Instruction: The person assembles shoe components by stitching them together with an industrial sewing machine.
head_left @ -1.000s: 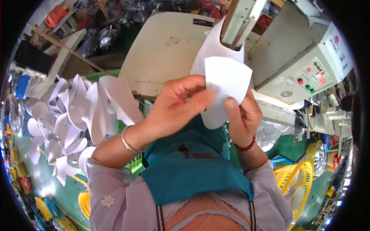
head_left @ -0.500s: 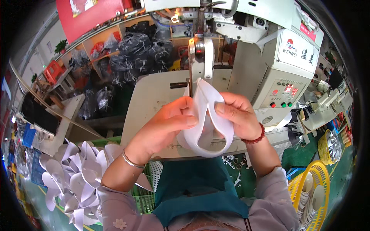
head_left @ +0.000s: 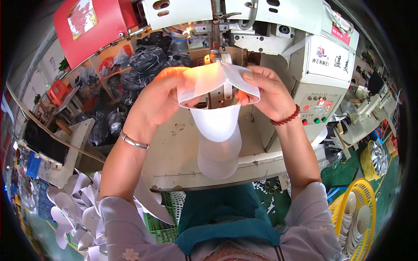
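the curved white piece (head_left: 215,124) is held up in front of the machine's metal post (head_left: 216,98), over the tabletop (head_left: 174,148), its opening spread so that the post shows through; whether it already sits around the post, i cannot tell. half a second ago it was lower and closer to the person, near the tabletop's front edge, with its folded edges drawn together at the top. now those edges are spread apart, and warm light falls on its upper left.

the left hand (head_left: 163,95) has gone farther out and up; its grip is grasping the left edge of the piece. the right hand (head_left: 265,89) has risen too, its grip grasping the right edge with the thumb on top. below the piece, a paler rounded shape (head_left: 220,158) now shows over the tabletop; i cannot tell whether it belongs to it.

on the right stands the control box (head_left: 322,89) with red and green buttons. farther out, the heap of white pieces (head_left: 82,209) remains at the lower left, beside a green crate (head_left: 163,232), and the yellow basket (head_left: 370,204) stays at the lower right, holding stacked pale pieces.
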Available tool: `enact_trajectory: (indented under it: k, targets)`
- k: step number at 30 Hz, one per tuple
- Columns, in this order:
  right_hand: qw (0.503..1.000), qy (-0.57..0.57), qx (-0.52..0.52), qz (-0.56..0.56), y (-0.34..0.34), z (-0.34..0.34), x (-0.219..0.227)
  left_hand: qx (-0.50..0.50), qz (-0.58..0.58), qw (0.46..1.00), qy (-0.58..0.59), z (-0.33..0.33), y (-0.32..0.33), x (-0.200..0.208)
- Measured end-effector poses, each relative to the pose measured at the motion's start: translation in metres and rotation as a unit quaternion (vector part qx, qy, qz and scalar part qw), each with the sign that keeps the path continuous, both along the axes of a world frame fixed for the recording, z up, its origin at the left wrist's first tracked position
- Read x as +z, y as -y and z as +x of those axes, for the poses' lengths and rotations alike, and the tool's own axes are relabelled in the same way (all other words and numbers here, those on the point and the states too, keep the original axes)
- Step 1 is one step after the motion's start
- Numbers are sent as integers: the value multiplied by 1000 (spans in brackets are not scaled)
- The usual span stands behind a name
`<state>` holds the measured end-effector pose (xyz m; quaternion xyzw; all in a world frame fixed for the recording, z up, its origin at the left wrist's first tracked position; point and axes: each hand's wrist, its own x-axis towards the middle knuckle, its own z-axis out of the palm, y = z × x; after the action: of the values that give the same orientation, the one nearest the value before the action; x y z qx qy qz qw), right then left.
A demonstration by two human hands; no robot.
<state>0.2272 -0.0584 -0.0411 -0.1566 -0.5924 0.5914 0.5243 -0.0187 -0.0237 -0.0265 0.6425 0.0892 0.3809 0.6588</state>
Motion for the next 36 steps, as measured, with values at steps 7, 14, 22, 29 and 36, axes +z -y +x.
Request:
enact_trajectory:
  k: [7, 14, 22, 29, 36]
  targets:
    - [998, -35, -47, 22, -24, -3, 1, 74, 35, 988, -129, 14, -6, 20]
    - [995, -93, -14, -17, -36, -3, -2, 85, 24, 992, -92, 13, -27, 16]
    - [983, -154, 38, -89, -39, -7, 1, 44, -30, 998, -15, 13, -36, 10]
    - [972, -185, 63, -134, -47, -4, -2, 61, -53, 997, 1, 21, -29, 9]
    - [963, -196, 16, -186, -40, -12, 5, 5, -59, 998, 36, 18, -36, 8]
